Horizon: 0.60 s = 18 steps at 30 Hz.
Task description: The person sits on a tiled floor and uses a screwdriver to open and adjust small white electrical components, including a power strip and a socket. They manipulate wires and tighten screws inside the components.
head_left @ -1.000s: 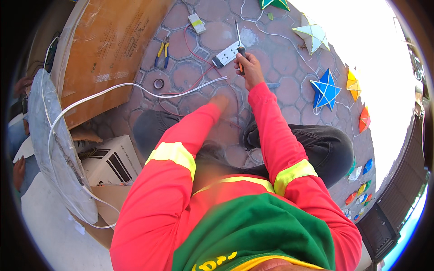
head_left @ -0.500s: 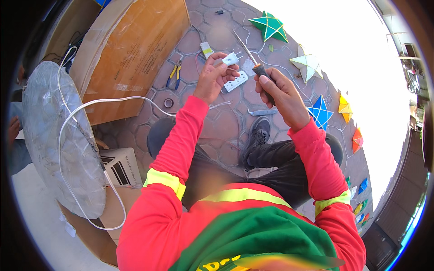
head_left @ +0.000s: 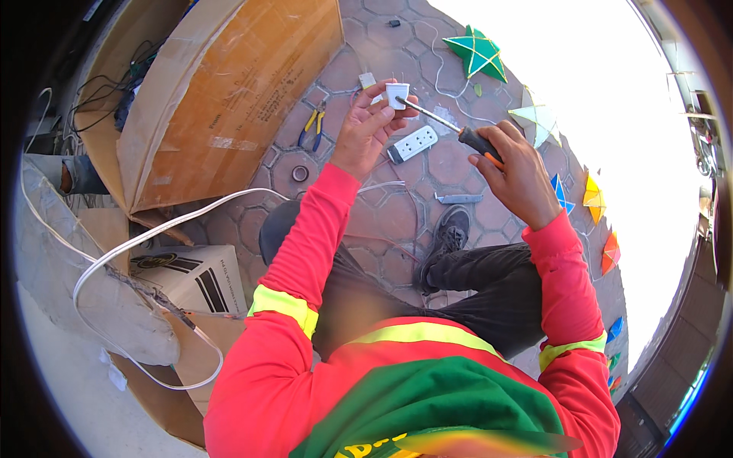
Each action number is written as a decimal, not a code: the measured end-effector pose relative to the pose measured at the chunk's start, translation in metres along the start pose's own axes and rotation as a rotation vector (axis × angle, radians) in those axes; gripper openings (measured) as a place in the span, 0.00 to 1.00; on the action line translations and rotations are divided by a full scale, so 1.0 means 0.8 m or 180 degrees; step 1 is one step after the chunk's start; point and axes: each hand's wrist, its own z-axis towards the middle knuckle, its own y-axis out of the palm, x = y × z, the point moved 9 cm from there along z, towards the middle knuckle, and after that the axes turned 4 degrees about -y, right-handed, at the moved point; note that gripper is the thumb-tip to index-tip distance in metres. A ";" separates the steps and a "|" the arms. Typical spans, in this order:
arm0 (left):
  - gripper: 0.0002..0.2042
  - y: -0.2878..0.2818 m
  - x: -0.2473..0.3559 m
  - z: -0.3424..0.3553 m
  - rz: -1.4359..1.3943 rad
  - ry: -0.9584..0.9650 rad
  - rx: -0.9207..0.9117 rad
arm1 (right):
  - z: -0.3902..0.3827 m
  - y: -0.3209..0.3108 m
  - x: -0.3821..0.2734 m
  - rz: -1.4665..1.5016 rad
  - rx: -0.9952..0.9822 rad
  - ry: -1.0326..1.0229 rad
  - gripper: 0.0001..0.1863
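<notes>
My left hand (head_left: 366, 130) grips a small white two-prong plug (head_left: 397, 98), its prongs pointing away from me, with fingers round its sides. The tip of a long screwdriver (head_left: 431, 116) meets the plug's face; my right hand (head_left: 515, 175) is closed on its black-and-orange handle. Below them a white power strip (head_left: 414, 143) lies on the paving, with yellow-and-blue pliers (head_left: 311, 124) and a dark roll of tape (head_left: 300, 173) to the left. A grey strip (head_left: 458, 198) lies near my shoe.
A large cardboard piece (head_left: 214, 99), a white box (head_left: 191, 278) and looping white cable (head_left: 153, 233) occupy the left, with part of another person (head_left: 65, 174) behind. Colored star lanterns (head_left: 477, 53) line the right. My crossed legs (head_left: 481, 275) are below the hands.
My left hand has come up with the white plug. My right hand has moved rightward and angled the screwdriver so its tip now meets the plug.
</notes>
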 end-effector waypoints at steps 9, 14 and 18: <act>0.20 -0.010 -0.004 0.006 -0.0354 -0.0019 -0.0106 | -0.012 -0.006 -0.012 -0.0067 0.0055 -0.0127 0.16; 0.19 -0.003 -0.002 0.002 -0.0479 -0.0135 -0.0133 | -0.014 -0.010 -0.020 0.0120 0.0063 -0.0058 0.16; 0.20 -0.002 0.004 -0.002 -0.0417 -0.0099 -0.0146 | -0.014 -0.011 -0.031 0.0063 0.0134 -0.0252 0.18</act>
